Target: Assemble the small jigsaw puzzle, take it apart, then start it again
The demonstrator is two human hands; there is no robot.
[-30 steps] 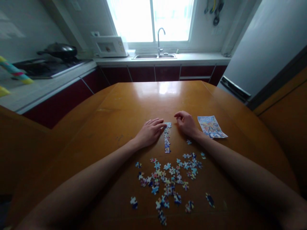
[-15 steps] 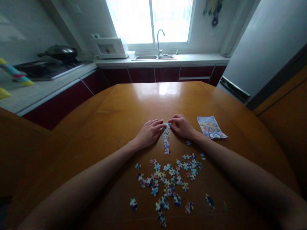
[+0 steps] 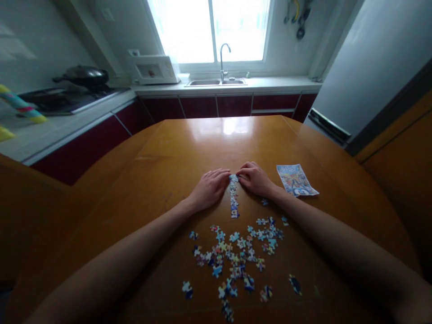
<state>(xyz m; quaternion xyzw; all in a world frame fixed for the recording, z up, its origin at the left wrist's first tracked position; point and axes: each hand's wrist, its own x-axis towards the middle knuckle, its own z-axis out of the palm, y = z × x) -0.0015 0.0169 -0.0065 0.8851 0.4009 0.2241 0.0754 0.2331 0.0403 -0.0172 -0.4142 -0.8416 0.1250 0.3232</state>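
A narrow strip of joined jigsaw puzzle pieces (image 3: 234, 198) lies upright in my view on the wooden table. At the left of its far end rests my left hand (image 3: 212, 186), fingers stretched out and lying low, their tips by the strip's edge. My right hand (image 3: 254, 177) is on the other side, its fingers bent and pressed together, with the tips on the far right corner of the strip. What the right fingertips pinch is partly hidden. Nearer to me, many loose puzzle pieces (image 3: 241, 243) are scattered; one single piece (image 3: 265, 202) lies beside my right wrist.
A creased picture sheet (image 3: 296, 180) lies right of my right hand on the wooden table (image 3: 175, 148). Beyond the table are a counter with a sink (image 3: 205, 83), a white microwave (image 3: 153, 70) and a pan (image 3: 83, 75) on the stove. A fridge (image 3: 364, 67) stands at the right.
My left fingers have drawn back slightly from the strip's far end to its left edge, uncovering more of it. My right hand stays almost in place.
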